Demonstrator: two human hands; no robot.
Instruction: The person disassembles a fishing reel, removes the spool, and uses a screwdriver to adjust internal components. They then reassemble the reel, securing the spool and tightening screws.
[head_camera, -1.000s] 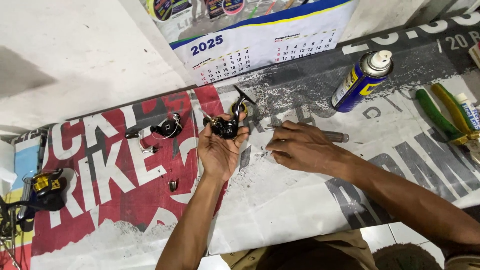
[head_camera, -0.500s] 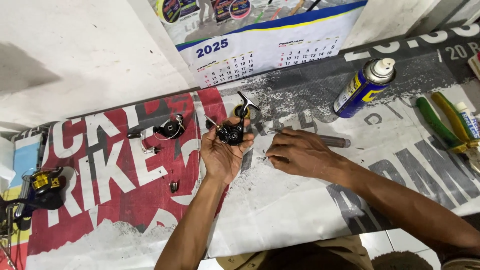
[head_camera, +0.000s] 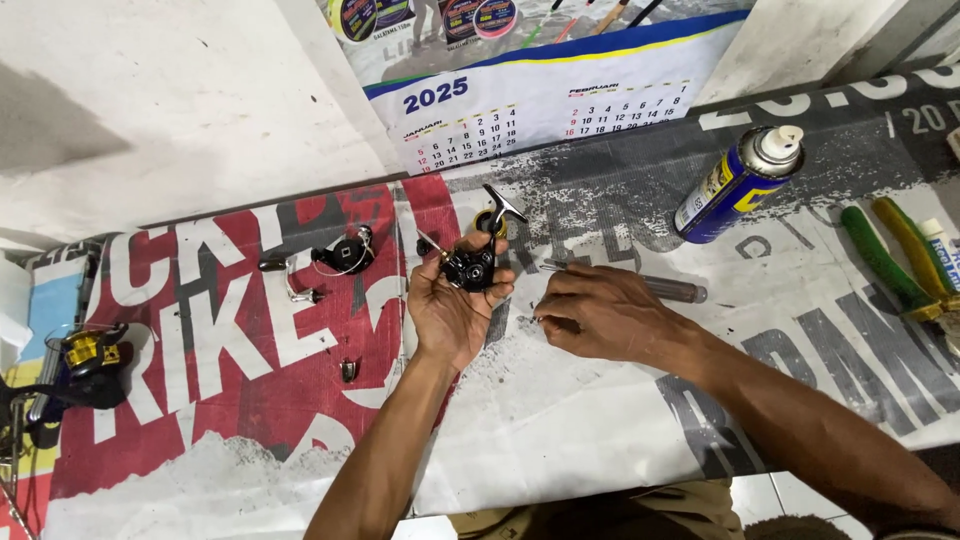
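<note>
We see the left hand (head_camera: 452, 312) cupped palm-up at the centre of the printed banner (head_camera: 560, 430), its fingers curled around a small black fishing-reel body (head_camera: 470, 268) raised just above the surface. The right hand (head_camera: 600, 318) rests just to its right, fingertips pinched together on something too small to identify, beside a grey-handled screwdriver (head_camera: 650, 286). To the left lie a detached black spool part (head_camera: 345, 253), a crank handle (head_camera: 290, 280) and a small loose piece (head_camera: 348, 370); far right stand a blue spray can (head_camera: 735, 185) and green-handled pliers (head_camera: 885, 262). We judge that the pinched piece could slip and vanish against the busy print, and that loose parts could roll if nudged.
</note>
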